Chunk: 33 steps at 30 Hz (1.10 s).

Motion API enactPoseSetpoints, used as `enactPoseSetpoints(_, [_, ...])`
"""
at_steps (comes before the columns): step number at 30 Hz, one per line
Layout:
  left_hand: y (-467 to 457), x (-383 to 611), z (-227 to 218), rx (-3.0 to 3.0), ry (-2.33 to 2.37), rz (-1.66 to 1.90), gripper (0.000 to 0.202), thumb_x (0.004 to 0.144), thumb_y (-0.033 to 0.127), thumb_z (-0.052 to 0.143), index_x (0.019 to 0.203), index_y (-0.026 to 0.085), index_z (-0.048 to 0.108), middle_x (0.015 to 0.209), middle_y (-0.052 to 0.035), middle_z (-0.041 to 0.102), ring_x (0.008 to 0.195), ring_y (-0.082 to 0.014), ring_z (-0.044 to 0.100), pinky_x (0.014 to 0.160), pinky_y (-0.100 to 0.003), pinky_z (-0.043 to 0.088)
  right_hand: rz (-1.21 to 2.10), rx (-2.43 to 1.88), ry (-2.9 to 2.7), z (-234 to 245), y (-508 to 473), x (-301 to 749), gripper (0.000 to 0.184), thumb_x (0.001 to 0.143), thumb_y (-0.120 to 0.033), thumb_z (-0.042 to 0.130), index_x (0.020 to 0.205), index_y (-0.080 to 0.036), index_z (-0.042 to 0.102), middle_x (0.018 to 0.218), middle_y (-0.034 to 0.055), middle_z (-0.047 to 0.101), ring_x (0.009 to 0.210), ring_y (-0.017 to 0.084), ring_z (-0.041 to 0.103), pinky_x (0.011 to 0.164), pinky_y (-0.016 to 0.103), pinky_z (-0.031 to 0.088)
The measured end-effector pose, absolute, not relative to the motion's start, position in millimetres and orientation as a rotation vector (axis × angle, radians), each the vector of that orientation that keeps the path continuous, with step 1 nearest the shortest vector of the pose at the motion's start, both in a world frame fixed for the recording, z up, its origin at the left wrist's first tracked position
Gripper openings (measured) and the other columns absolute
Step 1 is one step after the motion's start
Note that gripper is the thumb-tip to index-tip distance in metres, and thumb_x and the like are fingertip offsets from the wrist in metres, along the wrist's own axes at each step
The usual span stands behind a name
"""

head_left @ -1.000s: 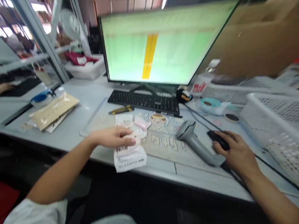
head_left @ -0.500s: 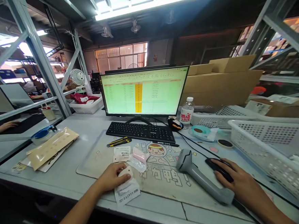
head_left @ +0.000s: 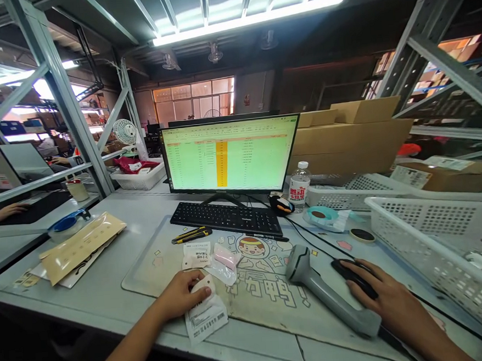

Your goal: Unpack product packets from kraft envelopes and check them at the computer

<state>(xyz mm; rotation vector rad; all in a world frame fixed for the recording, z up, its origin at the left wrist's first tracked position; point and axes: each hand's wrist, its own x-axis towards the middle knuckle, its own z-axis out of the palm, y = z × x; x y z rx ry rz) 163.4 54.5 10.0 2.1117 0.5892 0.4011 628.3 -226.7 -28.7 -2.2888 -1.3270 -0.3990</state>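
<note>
Head view, then — what's the left hand [head_left: 179, 297] up to?

Narrow, fingers curled round a small white item [head_left: 202, 286], which sits on a white printed packet [head_left: 206, 319] near the front edge of the desk [head_left: 252, 347].

And the right hand [head_left: 383, 294]?

Cupped over a black computer mouse [head_left: 354, 277], with a grey handheld barcode scanner [head_left: 327, 292] lying just beside it.

What's around the left hand?

A paper slip [head_left: 196, 255], a pink item [head_left: 225, 255] and a clear plastic bag [head_left: 223, 273] lie close together on a cartoon-printed desk mat [head_left: 270, 302]. Past them are a yellow-and-black utility knife [head_left: 191, 235] and a keyboard [head_left: 225, 219].

Where's the risk?

Mostly at the edges — if the left forearm dragged back, the packet could slide off the desk. The small pieces could also get mixed up, since they nearly touch.

The right side?

A wide mouse sweep to the left could knock the scanner, and its cable might snag. Reaching across the mat could also nudge the knife
</note>
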Motion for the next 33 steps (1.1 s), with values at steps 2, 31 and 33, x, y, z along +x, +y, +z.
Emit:
enactPoseSetpoints(2, [54.3,163.6,10.8,2.111,0.586,0.400,0.034,0.091,0.048,0.067,0.093,0.014,0.070,0.082,-0.0008,0.063,0.075,-0.0165,0.052,0.068,-0.027,0.036,-0.401,-2.285,-1.314,-26.7,-226.0,626.3,0.064,0.090,-0.069,0.042,0.133,-0.031,0.071,0.142,0.0128,0.064,0.121,0.036,0.069,0.099,0.055,0.059])
enactPoseSetpoints(31, [55.0,163.8,9.9,2.094,0.586,0.408,0.035,0.091,0.049,0.066,0.093,0.015,0.069,0.083,-0.0019,0.065,0.076,-0.0175,0.053,0.068,-0.027,0.037,-0.416,-2.303,-1.305,-24.4,-225.0,624.8,0.064,0.090,-0.069,0.041,0.131,-0.033,0.073,0.141,0.0116,0.066,0.120,0.034,0.070,0.095,0.052,0.060])
enactPoseSetpoints(33, [54.9,164.1,10.7,2.103,0.591,0.403,0.035,0.090,0.050,0.066,0.091,0.015,0.069,0.080,-0.0010,0.063,0.074,-0.0170,0.052,0.067,-0.027,0.035,-0.417,-2.297,-1.302,-24.2,-225.2,624.7,0.062,0.089,-0.068,0.042,0.130,-0.034,0.073,0.140,0.0112,0.066,0.119,0.034,0.071,0.095,0.052,0.060])
